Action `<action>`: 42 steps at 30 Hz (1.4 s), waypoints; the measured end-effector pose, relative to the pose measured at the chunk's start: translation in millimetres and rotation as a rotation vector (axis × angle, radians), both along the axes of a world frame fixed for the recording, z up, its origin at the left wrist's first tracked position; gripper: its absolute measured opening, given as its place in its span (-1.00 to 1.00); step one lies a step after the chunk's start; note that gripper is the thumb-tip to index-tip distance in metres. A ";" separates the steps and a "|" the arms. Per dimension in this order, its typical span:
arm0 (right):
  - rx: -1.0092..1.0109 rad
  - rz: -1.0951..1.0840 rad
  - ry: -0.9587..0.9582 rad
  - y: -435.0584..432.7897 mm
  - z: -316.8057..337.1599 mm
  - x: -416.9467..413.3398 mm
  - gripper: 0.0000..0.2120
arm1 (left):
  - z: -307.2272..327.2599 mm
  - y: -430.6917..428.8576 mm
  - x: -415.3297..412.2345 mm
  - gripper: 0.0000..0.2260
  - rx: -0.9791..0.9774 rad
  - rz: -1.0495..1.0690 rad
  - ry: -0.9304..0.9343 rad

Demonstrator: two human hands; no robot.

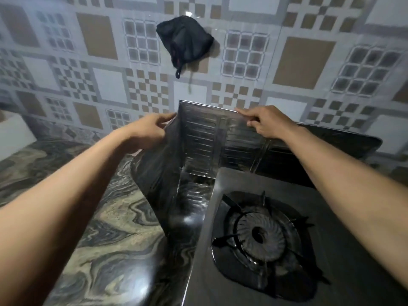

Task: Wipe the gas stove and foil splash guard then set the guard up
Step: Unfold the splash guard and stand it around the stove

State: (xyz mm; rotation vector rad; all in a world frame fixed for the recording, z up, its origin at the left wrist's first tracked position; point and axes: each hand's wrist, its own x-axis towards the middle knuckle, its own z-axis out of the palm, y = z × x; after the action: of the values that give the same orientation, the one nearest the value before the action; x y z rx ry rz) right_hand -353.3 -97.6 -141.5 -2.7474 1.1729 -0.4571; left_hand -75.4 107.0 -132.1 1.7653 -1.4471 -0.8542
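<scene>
Foil guard (198,138) walls the stove's (254,283) left and back.

Ribbed foil splash guard (199,140) upright, folded around gas stove (265,250) back-left corner.

Two hands (152,129), one foil guard (198,138), seemingly one burner (260,234).

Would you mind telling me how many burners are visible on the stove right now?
1: the burner sits under its pan support at the stove's near left end. Others may lie right, out of frame.
</scene>
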 end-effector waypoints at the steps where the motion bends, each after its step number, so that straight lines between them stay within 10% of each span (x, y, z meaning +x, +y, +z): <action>1: -0.010 -0.007 0.011 -0.5 0.1 -6.5 -0.42 | -1.4 -3.5 -3.6 -0.33 0.003 -0.013 0.026; 42: -0.207 0.100 0.049 -42.9 -29.0 -85.0 -0.37 | -7.7 -45.5 -153.1 -0.17 0.076 0.107 -0.313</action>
State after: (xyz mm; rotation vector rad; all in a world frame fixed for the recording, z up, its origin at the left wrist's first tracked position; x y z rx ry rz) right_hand -438.4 -140.6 -170.5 -2.9927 1.0464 -0.5301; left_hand -228.5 61.4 -139.8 2.0857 -1.5138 -0.6035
